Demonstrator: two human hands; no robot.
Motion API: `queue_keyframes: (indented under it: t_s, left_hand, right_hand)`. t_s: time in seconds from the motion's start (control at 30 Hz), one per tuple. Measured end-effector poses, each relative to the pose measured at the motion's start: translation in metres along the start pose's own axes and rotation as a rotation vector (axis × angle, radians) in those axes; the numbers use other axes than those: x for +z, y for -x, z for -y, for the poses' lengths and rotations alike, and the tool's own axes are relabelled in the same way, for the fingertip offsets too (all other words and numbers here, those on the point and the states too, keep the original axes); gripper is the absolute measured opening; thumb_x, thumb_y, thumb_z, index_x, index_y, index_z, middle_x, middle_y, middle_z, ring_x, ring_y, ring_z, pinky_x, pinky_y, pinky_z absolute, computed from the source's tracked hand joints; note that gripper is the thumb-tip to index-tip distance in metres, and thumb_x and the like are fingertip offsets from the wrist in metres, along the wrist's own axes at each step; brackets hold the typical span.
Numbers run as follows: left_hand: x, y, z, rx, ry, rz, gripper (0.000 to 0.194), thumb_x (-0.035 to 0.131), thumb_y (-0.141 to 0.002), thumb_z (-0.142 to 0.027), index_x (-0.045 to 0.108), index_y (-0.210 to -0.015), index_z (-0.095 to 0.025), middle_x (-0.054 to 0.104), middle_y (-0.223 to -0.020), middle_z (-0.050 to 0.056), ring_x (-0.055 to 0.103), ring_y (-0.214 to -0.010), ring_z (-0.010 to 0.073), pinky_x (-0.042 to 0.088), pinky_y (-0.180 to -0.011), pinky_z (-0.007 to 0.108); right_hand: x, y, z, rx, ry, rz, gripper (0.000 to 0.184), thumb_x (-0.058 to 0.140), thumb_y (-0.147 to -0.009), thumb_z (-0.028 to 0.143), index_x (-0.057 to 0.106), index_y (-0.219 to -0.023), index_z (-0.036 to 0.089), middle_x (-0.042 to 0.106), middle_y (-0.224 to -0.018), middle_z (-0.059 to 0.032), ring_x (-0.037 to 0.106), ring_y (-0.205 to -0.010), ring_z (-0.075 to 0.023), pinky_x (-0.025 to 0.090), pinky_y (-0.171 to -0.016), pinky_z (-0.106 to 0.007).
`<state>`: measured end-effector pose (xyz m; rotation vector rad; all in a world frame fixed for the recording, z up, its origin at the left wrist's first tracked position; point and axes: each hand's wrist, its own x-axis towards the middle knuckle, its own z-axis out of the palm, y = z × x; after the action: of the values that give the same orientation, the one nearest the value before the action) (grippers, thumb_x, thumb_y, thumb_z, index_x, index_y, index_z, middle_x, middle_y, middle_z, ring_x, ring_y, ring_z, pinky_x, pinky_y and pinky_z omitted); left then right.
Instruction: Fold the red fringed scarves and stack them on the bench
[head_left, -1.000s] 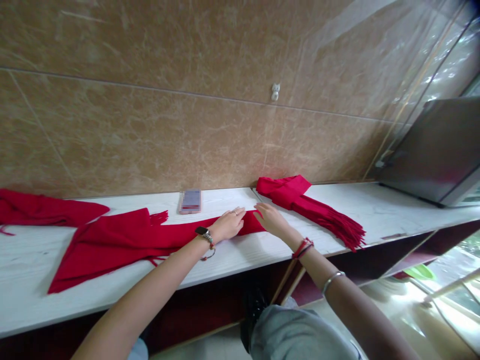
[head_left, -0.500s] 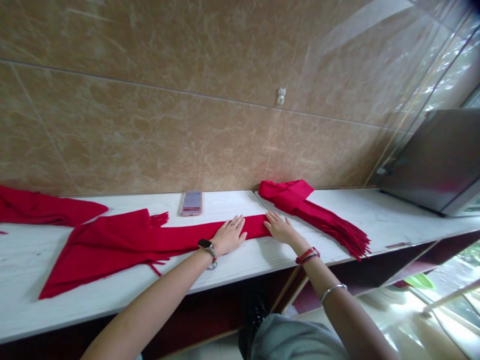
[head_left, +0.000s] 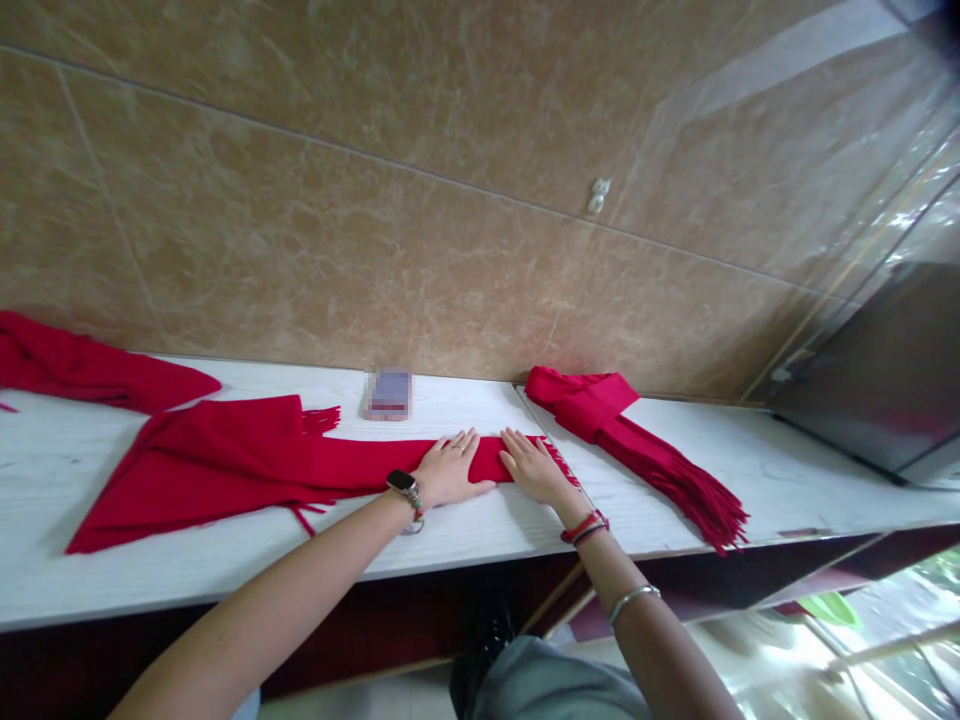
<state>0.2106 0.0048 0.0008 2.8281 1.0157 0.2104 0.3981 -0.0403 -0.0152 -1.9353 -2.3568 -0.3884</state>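
Observation:
A long red scarf (head_left: 375,466) lies along the white counter, a narrow flat strip on the right and a wider folded part on the left. My left hand (head_left: 452,470) rests flat on the strip, fingers stretched out. Just to its right, my right hand (head_left: 531,466) is also laid flat on the cloth, fingers extended. Short fringe shows at the strip's right end, beyond my right hand. Another red scarf (head_left: 585,400), folded over on itself with its fringe toward the front edge, lies to the right. More red cloth (head_left: 97,365) sits at the far left.
A phone (head_left: 389,394) lies on the white counter (head_left: 247,550) near the tiled wall (head_left: 337,230). A dark metallic box-shaped appliance (head_left: 862,370) stands at the right end. A small white figure (head_left: 598,196) is fixed to the wall. Open shelving lies below the counter's front edge.
My right hand has shifted left along the strip, closer to my left hand, and the fringed end now shows. The camera view has tilted slightly. Both hands stay flat on the scarf.

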Motion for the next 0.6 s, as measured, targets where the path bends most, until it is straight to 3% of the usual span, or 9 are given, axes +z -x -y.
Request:
queue_keyframes:
  t_s: [0.2, 0.37, 0.47, 0.6]
  left_hand:
    - [-0.013, 0.01, 0.01, 0.05, 0.06, 0.088, 0.088, 0.037, -0.077, -0.065, 0.016, -0.14, -0.007, 0.011, -0.147, 0.016, 0.01, -0.135, 0.0253, 0.01, -0.107, 0.042]
    - [-0.043, 0.026, 0.024, 0.016, 0.085, 0.166, 0.087, 0.048, -0.074, -0.058, 0.017, -0.141, -0.01, 0.007, -0.147, 0.014, 0.004, -0.136, 0.0253, 0.008, -0.107, 0.043]
    - [-0.063, 0.037, 0.033, 0.025, 0.084, 0.182, 0.087, 0.047, -0.074, -0.057, 0.015, -0.141, -0.011, 0.007, -0.147, 0.012, 0.006, -0.136, 0.0232, 0.01, -0.108, 0.039]
    - [-0.082, 0.056, 0.055, -0.078, 0.049, 0.224, 0.087, 0.046, -0.075, -0.056, 0.014, -0.142, -0.009, 0.007, -0.147, 0.013, 0.009, -0.135, 0.0237, 0.014, -0.107, 0.037]
  right_hand:
    - [-0.006, -0.003, 0.004, 0.114, -0.106, 0.0, 0.043, 0.028, -0.093, 0.03, 0.038, -0.132, 0.015, 0.035, -0.14, -0.0133, 0.028, -0.13, -0.0239, 0.026, -0.102, -0.05]
    - [-0.022, -0.008, 0.009, 0.146, -0.236, -0.111, 0.047, 0.029, -0.092, 0.032, 0.037, -0.133, 0.011, 0.034, -0.14, -0.0152, 0.024, -0.132, -0.0227, 0.02, -0.106, -0.046]
    - [-0.032, -0.01, 0.021, 0.083, -0.282, -0.158, 0.049, 0.026, -0.092, 0.035, 0.035, -0.135, 0.013, 0.031, -0.142, -0.0125, 0.019, -0.133, -0.021, 0.019, -0.106, -0.046]
    - [-0.029, -0.009, 0.039, 0.009, -0.239, -0.025, 0.049, 0.027, -0.092, 0.037, 0.031, -0.137, 0.017, 0.029, -0.143, -0.0111, 0.019, -0.133, -0.0227, 0.022, -0.105, -0.049]
